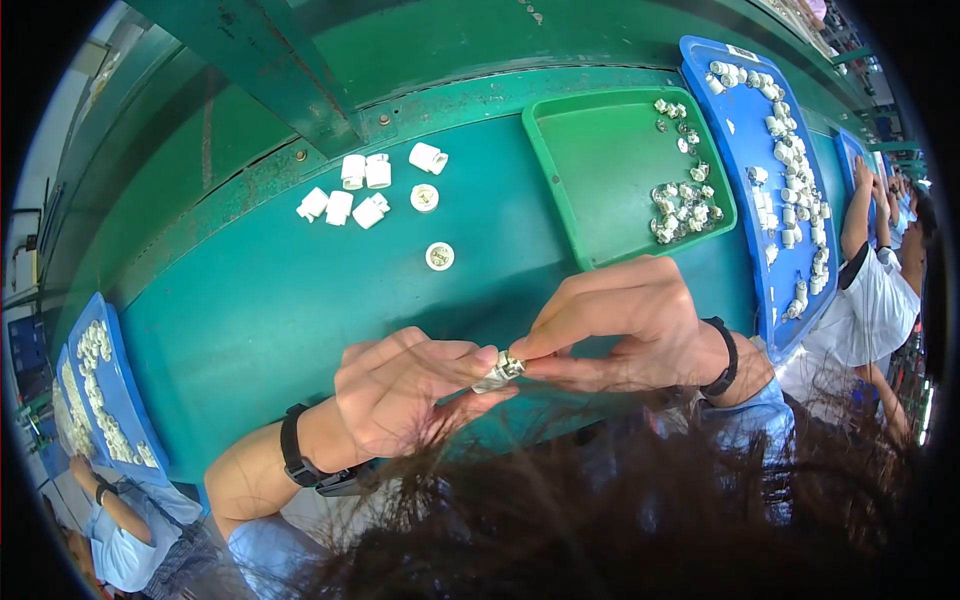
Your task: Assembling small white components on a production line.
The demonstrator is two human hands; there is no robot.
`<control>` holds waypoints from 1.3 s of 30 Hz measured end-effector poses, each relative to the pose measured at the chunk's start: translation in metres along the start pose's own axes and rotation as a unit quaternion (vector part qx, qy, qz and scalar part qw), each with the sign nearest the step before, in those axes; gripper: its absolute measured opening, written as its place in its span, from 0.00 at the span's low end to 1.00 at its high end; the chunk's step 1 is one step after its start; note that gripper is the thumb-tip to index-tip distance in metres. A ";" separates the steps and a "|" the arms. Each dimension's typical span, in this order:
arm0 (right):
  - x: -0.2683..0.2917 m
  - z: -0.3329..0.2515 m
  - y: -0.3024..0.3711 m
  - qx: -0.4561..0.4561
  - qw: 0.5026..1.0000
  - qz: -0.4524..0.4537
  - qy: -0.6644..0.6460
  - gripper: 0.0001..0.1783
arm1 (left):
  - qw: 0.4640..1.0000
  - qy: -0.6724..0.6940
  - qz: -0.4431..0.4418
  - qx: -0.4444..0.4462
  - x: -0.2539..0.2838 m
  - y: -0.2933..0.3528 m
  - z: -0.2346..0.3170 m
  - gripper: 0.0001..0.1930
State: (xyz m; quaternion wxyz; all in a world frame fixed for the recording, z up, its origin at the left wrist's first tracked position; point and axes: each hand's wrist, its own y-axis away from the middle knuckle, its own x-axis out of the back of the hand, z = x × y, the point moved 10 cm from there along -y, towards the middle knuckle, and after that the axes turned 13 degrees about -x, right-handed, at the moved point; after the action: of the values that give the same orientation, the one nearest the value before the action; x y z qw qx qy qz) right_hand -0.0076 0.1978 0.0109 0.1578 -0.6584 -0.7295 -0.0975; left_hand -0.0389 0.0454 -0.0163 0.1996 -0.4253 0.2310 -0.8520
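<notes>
Close in front of me, my left hand (400,390) is closed around a small white cylindrical socket housing (488,382), which lies tilted between thumb and fingers. My right hand (635,315) pinches a small white-and-metal insert (512,366) at the open end of that housing, so both hands meet there. Whether the insert sits inside or only touches the rim, I cannot tell. Beyond my hands, a round white housing (439,256) shows metal in its opening, and another round housing (424,197) lies farther back. Several white housings (353,172) lie on their sides at the back.
At the right, a green tray (560,190) holds small white-and-metal inserts (685,212). Beside it, a long blue tray (750,200) carries many white parts. Another blue tray (135,400) of white pieces stands far left. A green metal post (270,70) rises behind. People work on both sides.
</notes>
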 end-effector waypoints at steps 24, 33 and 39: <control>-0.002 -0.003 0.001 0.013 1.000 -0.008 -0.016 0.07 | 0.999 0.036 -0.026 -0.022 -0.004 -0.006 0.004 0.15; -0.004 0.001 0.001 -0.005 1.000 -0.016 -0.024 0.07 | 0.999 0.017 -0.008 -0.042 -0.001 -0.006 0.008 0.15; -0.004 0.004 0.000 -0.014 0.999 -0.017 -0.040 0.06 | 0.998 0.012 -0.016 -0.059 -0.002 -0.004 0.009 0.15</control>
State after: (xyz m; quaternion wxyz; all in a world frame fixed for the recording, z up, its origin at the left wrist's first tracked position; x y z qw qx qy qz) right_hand -0.0076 0.1953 0.0062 0.1172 -0.6516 -0.7447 -0.0839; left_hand -0.0313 0.0479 -0.0106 0.1578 -0.4300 0.2765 -0.8448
